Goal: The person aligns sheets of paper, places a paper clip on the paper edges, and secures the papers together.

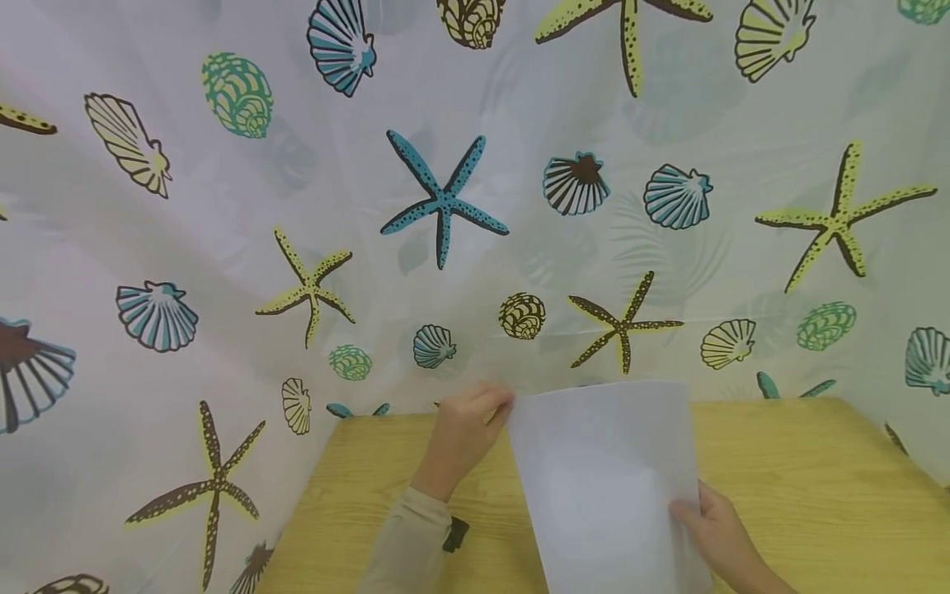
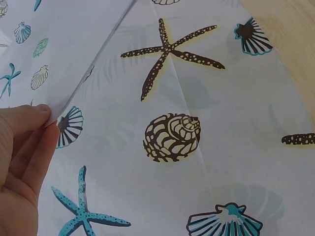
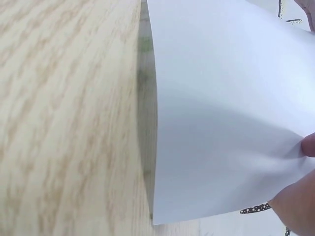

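A white sheet of paper (image 1: 601, 478) is held up above the wooden table, slightly bowed, its near end running out of the head view. My left hand (image 1: 462, 433) pinches its upper left corner between thumb and fingers; the left wrist view shows this corner grip (image 2: 24, 147) closely. On the right edge, my right hand (image 1: 721, 532) holds the paper, thumb on the facing side and the other fingers mostly hidden behind. In the right wrist view the sheet (image 3: 211, 113) creases near the thumb. A dull strip with a green patch shows along its edge; I cannot tell what it is.
The yellowish wooden table (image 1: 801, 487) lies under both hands. A white curtain (image 1: 519, 107) printed with shells and starfish hangs behind it and along the sides. A small black object (image 1: 456, 535) sits at the left sleeve's wrist.
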The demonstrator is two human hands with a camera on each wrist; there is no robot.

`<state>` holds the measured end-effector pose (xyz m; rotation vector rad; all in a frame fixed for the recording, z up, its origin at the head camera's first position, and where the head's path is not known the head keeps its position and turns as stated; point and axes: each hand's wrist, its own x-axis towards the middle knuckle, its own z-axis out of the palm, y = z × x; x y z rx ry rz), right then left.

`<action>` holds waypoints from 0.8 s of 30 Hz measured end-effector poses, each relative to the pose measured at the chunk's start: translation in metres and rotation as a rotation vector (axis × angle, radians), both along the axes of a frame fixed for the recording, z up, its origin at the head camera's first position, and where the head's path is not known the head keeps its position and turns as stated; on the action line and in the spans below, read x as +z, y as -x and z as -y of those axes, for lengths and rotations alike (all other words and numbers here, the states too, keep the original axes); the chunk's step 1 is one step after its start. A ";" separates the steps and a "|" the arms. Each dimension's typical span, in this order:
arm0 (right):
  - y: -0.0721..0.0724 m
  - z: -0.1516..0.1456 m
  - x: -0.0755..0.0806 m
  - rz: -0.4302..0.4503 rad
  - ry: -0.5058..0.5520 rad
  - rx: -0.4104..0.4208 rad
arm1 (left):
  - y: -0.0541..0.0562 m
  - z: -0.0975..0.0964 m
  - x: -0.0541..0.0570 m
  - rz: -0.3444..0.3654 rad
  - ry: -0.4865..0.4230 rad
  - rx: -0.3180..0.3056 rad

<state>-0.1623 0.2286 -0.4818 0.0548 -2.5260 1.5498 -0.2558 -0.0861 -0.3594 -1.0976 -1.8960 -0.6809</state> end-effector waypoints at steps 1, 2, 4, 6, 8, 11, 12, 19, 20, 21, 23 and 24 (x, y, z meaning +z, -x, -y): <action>0.000 0.000 0.000 -0.003 -0.006 -0.003 | 0.000 0.000 0.000 -0.026 0.020 0.007; 0.000 0.000 0.000 -0.009 -0.006 -0.002 | 0.000 0.001 0.000 -0.046 0.035 0.012; 0.000 0.000 0.000 -0.016 -0.011 -0.013 | 0.000 0.002 0.000 -0.077 0.057 0.015; 0.000 0.000 0.000 -0.024 -0.007 -0.022 | 0.000 0.002 0.000 -0.099 0.065 0.013; 0.001 -0.001 -0.001 -0.029 -0.003 -0.024 | 0.000 0.002 0.000 -0.103 0.068 0.008; 0.001 -0.001 -0.001 -0.036 0.010 -0.022 | 0.000 0.002 -0.001 -0.102 0.069 0.004; 0.001 -0.001 -0.001 -0.037 0.011 -0.020 | 0.000 0.002 -0.001 -0.103 0.068 0.005; 0.001 -0.001 -0.001 -0.015 0.020 -0.020 | 0.001 -0.001 -0.004 -0.138 0.043 0.018; 0.001 -0.001 -0.001 -0.009 0.013 -0.014 | 0.002 -0.001 -0.005 -0.139 0.041 0.020; 0.001 -0.001 0.000 -0.005 0.005 -0.013 | 0.002 -0.001 -0.006 -0.137 0.039 0.020; 0.001 -0.001 0.000 0.001 -0.014 -0.012 | 0.002 -0.001 -0.007 -0.134 0.043 0.020; 0.001 -0.001 0.000 0.001 -0.018 -0.014 | 0.002 -0.001 -0.008 -0.133 0.044 0.019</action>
